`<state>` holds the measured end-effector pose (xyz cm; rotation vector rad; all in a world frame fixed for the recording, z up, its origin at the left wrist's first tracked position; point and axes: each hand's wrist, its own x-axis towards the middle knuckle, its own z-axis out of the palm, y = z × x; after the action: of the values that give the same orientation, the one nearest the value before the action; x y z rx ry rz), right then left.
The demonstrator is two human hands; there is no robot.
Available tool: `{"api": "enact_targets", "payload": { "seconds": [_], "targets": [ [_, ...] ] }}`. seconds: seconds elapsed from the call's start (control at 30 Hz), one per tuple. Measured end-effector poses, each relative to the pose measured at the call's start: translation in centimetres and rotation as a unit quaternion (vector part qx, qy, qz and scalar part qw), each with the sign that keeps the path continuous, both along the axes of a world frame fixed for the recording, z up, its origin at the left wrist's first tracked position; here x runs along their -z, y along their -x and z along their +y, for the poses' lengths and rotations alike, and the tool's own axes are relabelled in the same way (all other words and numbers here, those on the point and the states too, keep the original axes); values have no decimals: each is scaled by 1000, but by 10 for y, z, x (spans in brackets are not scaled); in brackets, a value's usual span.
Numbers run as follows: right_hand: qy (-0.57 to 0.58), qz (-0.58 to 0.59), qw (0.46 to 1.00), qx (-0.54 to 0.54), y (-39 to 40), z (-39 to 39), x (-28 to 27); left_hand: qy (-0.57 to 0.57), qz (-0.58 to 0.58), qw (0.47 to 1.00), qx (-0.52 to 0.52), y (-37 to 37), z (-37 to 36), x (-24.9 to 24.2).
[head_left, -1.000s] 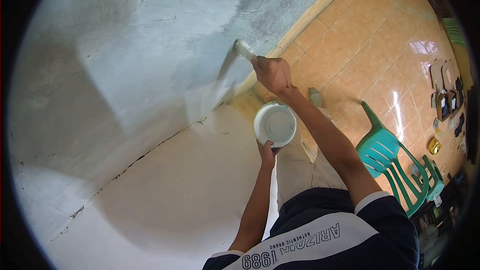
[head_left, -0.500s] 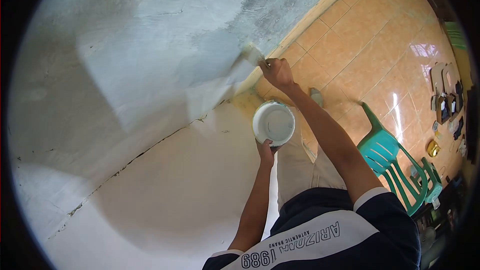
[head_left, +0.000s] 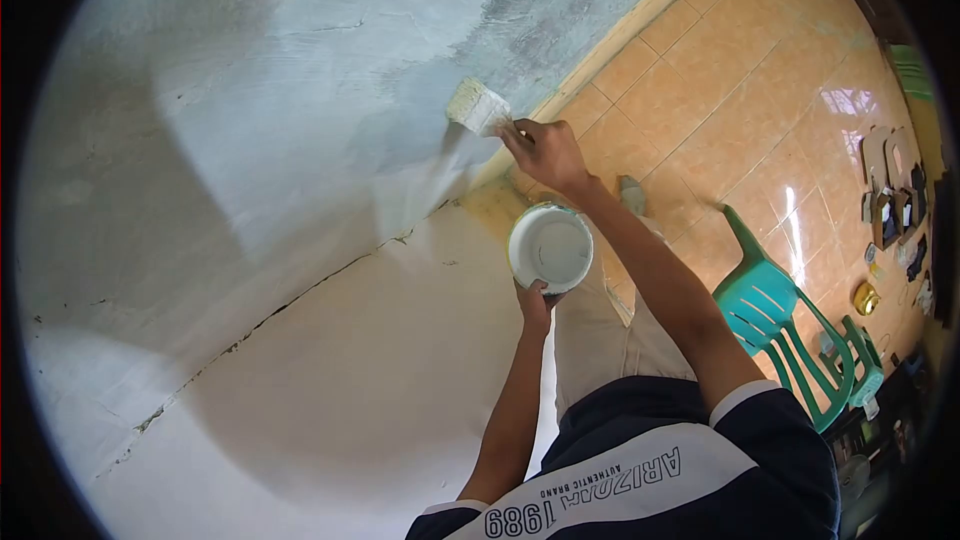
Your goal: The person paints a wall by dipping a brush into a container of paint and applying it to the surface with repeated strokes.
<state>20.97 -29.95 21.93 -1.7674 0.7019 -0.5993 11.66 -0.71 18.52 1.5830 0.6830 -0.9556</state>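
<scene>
My right hand (head_left: 548,154) is closed around the handle of a wide paintbrush (head_left: 482,108), whose ferrule is smeared white. Its pale bristles point up and left, overlapping the blue-grey wall (head_left: 330,90) near the bottom strip. Lower down, my left hand (head_left: 536,302) grips a round tub (head_left: 550,248) by its near side, thumb over the rim and the other fingers hidden beneath. White paint coats the tub's inside, and its mouth faces up toward me. A darker, rough-edged patch (head_left: 520,10) shows on the wall above the brush.
A long crack (head_left: 265,320) runs between the wall and the adjoining white wall (head_left: 370,390). Orange tiles (head_left: 740,90) cover the floor on the right. There stand a green plastic chair (head_left: 765,300) and a small green stool (head_left: 865,370), with a golden pot (head_left: 866,297) beyond.
The paintbrush has swung left and shows sharply instead of blurred, with my right hand shifting slightly left and down. The tub has moved a little to the right.
</scene>
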Motion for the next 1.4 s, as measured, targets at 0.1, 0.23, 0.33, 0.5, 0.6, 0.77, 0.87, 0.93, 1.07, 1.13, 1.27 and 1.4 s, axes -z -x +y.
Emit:
{"api": "enact_targets", "payload": {
  "seconds": [0.1,0.23,0.33,0.5,0.6,0.77,0.87,0.93,1.07,1.13,1.27,1.4],
  "targets": [
    [1,36,999,5,-7,-3,41,-3,-4,1000,0,0,2,2],
    [-13,103,995,-8,-8,-3,79,11,-11,1000,-15,1,1,3],
    [-23,152,988,4,-4,0,90,-5,-4,1000,-2,0,4,2],
    [-61,92,994,-5,-1,-6,31,-5,5,1000,-6,2,5,4],
    [-69,63,995,-20,6,-8,2,-8,3,1000,-10,4,0,2],
    [-51,23,998,3,11,-13,-5,-8,2,1000,-1,5,2,7],
    [-11,53,999,-3,-1,-15,38,6,14,1000,-5,4,3,9],
    [-13,82,997,-2,-3,-18,54,-2,11,1000,-6,5,1,7],
    [54,130,989,37,2,-8,72,5,10,1000,-7,3,-2,3],
    [34,102,994,28,0,-10,52,16,2,1000,-3,2,-3,2],
    [-36,40,998,22,3,-14,-4,3,8,1000,0,3,2,7],
    [-65,9,997,29,15,-13,-19,0,3,1000,1,2,1,7]
  ]
}}
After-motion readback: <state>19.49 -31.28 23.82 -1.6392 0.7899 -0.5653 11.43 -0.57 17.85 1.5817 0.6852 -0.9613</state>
